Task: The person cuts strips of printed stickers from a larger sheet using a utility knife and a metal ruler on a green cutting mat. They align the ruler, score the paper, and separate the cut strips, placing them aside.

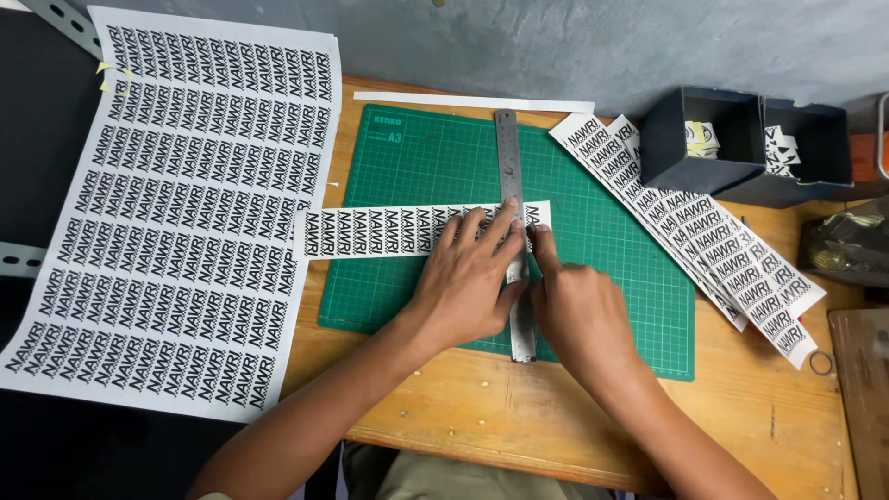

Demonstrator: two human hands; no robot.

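The left hand (468, 278) is pressing, fingers spread, on the steel ruler (515, 231) (across a printed label strip (389, 231)); the right hand (579, 310) is curling closed beside it.

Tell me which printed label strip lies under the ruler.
The single strip on the green mat, pinned beneath the steel ruler; other strips lie stacked right, uncovered.

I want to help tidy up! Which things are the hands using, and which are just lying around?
Being used: left hand, right hand, metal ruler, printed strip, green cutting mat.

Lying around: big printed sheet, pile of cut strips, dark boxes, thin white offcut.
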